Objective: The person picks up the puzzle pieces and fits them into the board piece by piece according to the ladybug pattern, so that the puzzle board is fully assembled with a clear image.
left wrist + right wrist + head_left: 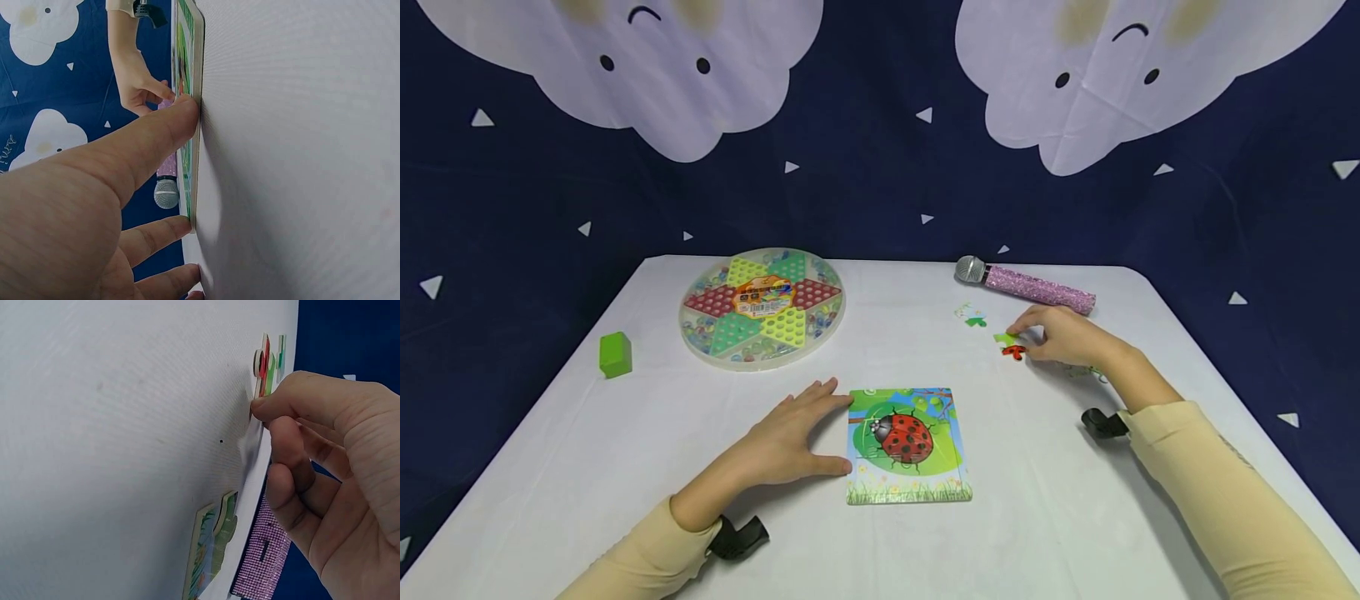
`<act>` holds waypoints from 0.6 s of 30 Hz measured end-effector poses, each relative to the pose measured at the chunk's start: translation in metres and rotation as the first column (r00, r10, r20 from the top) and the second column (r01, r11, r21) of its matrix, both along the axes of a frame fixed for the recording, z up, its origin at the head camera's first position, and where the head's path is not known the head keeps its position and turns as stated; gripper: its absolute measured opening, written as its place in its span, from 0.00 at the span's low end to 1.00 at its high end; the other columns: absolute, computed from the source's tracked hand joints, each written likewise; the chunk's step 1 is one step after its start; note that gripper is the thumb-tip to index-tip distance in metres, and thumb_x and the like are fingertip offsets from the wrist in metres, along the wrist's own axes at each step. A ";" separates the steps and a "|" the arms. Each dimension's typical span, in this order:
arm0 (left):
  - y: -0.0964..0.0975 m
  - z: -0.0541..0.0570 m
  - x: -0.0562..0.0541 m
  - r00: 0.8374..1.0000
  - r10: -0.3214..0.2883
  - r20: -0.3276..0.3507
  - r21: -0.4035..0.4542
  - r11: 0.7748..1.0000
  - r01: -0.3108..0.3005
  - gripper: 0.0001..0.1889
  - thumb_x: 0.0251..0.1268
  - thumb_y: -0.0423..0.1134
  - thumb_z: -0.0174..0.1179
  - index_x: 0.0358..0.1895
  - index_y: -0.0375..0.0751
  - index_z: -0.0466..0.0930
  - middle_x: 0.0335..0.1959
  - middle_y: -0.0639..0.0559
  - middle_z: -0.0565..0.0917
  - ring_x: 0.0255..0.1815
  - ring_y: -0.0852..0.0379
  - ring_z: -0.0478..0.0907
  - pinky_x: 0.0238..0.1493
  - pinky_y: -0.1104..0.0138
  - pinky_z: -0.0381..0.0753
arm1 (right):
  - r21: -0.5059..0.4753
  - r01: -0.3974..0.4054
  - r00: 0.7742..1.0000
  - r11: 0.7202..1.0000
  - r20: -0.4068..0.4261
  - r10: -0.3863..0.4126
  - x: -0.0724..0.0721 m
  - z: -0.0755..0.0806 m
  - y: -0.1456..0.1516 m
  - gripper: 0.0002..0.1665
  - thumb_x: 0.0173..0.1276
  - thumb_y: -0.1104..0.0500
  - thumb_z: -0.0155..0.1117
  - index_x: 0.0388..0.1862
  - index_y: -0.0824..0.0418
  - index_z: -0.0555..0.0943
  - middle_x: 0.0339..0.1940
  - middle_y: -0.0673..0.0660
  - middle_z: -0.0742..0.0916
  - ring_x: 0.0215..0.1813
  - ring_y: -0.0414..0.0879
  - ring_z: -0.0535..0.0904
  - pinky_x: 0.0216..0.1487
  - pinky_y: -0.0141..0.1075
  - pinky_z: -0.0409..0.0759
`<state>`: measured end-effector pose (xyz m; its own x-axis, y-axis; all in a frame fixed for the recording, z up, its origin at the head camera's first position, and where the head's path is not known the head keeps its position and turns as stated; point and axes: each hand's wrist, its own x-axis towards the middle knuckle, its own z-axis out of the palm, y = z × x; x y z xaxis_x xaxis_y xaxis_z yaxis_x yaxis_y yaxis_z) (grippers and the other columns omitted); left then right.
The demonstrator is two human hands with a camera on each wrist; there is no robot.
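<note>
A square ladybug jigsaw puzzle (pixel 906 446) lies flat near the middle of the white table. At its left edge is my left hand (pixel 790 433), fingers spread, with the thumb and index fingertips touching the edge; the left wrist view shows the thumb (pixel 181 115) against the board's side. My right hand (pixel 1067 337) is off to the right, fingers curled, pinching a small red puzzle piece (pixel 264 365) by its end. A bright green piece (pixel 1004 339) sits right beside the red one, partly behind the fingers. How the index finger meets them is hidden in the right wrist view.
Further loose pieces (pixel 975 321) lie beyond the right hand, and more pieces (pixel 212 540) lie under its wrist. A pink glittery microphone (pixel 1037 287) lies at the back right. Back left are a round marble board game (pixel 730 360) and a green block (pixel 616 355).
</note>
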<state>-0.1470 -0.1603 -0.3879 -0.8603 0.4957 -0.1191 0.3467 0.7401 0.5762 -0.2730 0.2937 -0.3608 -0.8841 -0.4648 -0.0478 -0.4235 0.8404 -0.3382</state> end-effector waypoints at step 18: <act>-0.001 0.000 0.000 1.000 -0.011 -0.013 -0.001 1.000 0.011 0.48 0.58 0.58 0.79 0.81 0.45 0.70 0.88 0.39 0.59 0.90 0.35 0.52 0.85 0.31 0.51 | 0.022 0.047 0.999 0.999 -0.023 -0.047 0.010 -0.003 0.005 0.28 0.68 0.59 0.75 0.67 0.59 0.85 0.50 0.62 0.90 0.37 0.45 0.72 0.41 0.40 0.71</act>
